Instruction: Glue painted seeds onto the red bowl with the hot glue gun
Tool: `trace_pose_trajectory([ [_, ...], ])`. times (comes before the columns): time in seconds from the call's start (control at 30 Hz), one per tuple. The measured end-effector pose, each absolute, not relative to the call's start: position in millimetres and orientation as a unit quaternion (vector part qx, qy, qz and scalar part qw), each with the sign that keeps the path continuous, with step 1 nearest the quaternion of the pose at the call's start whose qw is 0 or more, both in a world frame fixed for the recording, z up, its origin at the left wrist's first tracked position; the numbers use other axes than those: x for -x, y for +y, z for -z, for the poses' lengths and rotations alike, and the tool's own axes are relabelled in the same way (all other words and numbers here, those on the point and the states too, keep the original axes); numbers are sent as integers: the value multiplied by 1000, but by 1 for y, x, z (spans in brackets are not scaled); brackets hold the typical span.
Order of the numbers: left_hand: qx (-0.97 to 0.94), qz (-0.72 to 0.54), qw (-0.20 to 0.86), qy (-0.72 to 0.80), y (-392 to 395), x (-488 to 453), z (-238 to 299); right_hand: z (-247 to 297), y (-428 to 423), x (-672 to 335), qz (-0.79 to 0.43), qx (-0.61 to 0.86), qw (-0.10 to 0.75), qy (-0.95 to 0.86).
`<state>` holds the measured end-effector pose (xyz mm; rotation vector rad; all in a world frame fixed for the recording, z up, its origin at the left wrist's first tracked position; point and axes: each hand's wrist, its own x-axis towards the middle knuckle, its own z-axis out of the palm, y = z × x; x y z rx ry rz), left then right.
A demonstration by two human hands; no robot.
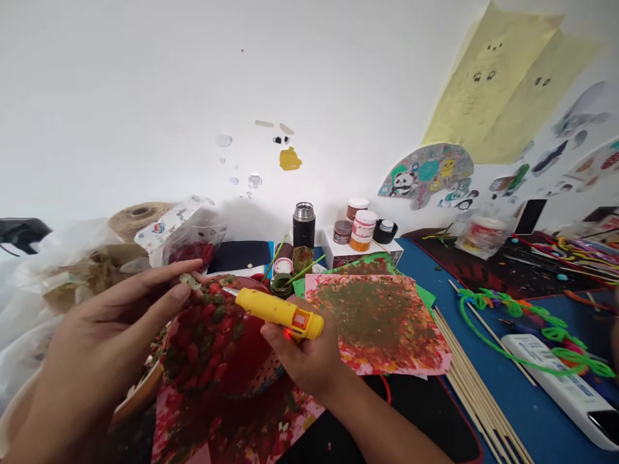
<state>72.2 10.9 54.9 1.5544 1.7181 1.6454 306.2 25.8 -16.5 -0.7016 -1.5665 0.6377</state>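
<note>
My right hand [307, 357] is closed around a yellow glue gun [280, 311], whose nozzle points left toward a red perforated bowl [227, 348]. The bowl is partly covered with red and green painted seeds. Between thumb and forefinger, my left hand [116, 322] pinches a small pale seed [189, 281] just above the bowl's upper left edge, close to the gun's tip. The bowl rests on a red, green and pink painted sheet.
A painted pink sheet [382, 322] lies to the right on the blue table. Wooden skewers [478, 393], green curled paper [527, 328] and a white power strip [565, 380] lie further right. A black flask [304, 224], paint jars [362, 230], a bag of seeds [188, 238] and twine [138, 217] stand behind.
</note>
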Motion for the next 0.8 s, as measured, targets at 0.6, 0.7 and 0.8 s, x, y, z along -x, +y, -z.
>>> trace_pose_trajectory([
  [0.6, -528, -578, 218, 582, 10, -69, -46, 22, 27, -303, -293, 309, 603, -675],
  [0.7, -556, -542, 176, 605, 8, -69, -45, 22, 25, -302, -311, 297, 605, -670],
  [0.8, -572, -511, 150, 624, 7, -69, -43, 21, 24, -301, -302, 296, 605, -675],
])
